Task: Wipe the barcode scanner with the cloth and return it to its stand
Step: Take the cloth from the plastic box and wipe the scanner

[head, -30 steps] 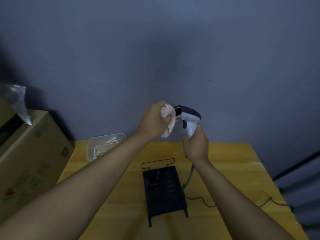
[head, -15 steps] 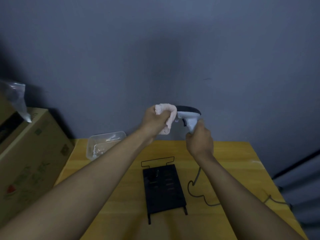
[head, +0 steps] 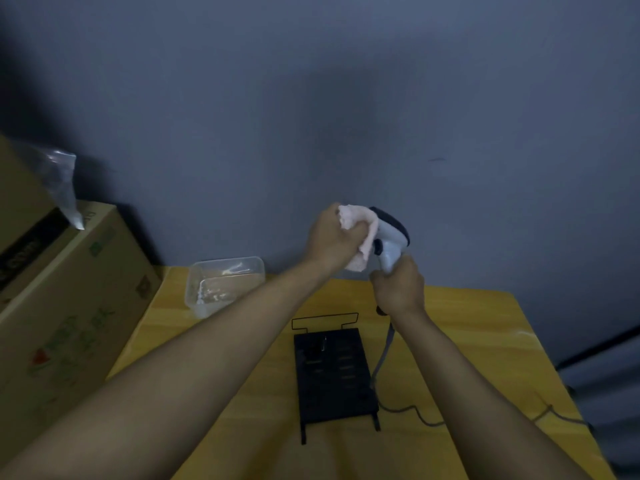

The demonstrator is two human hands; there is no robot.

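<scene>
My right hand [head: 398, 289] grips the handle of a white and dark barcode scanner [head: 391, 240], held up above the yellow table [head: 467, 327] with its head pointing left. My left hand [head: 332, 240] is closed on a bunched pink cloth [head: 358, 237] pressed against the front of the scanner's head. The scanner's grey cable [head: 384, 355] hangs from under my right hand down to the table. A flat black stand [head: 332, 379] with a wire loop at its far end lies on the table below my hands, with nothing on it.
A clear plastic container [head: 221, 285] sits at the table's far left corner. A large cardboard box [head: 65, 306] with a plastic bag [head: 64, 185] on top stands left of the table. A grey wall rises behind. The cable trails off to the table's right edge.
The cloth has slid over the scanner's head, from its front up onto the top and side. My right hand tilted the scanner slightly and the cable swung under it.
</scene>
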